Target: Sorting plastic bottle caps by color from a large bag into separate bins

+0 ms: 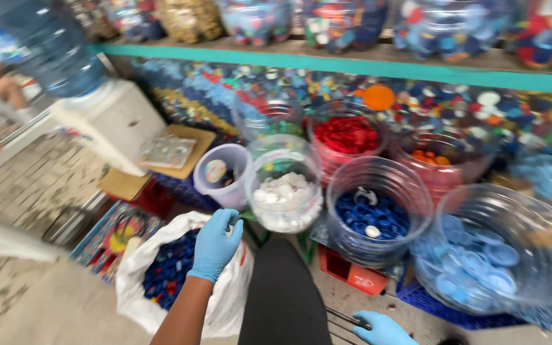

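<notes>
- White plastic sack (137, 281) of mostly dark blue bottle caps is sitting on the concrete floor at lower left, its mouth gaping open beside a dark trouser leg (280, 300).
- Left hand (215, 243), wearing a light blue glove, is hovering over the sack's upper right rim with fingers curled loosely together; whether they are pinching a cap cannot be told.
- Right hand (381, 329), also gloved, is resting at the bottom edge on thin dark rods (343, 319); its finger position cannot be told.
- Just beyond the left hand, a clear tub of white caps (285, 198) is standing beside a clear tub of blue caps (375, 217).
- Farther back, a tub of red caps (347, 135) is sitting below a teal shelf edge (352, 65).
- A water dispenser (107, 121) is standing at upper left.
</notes>
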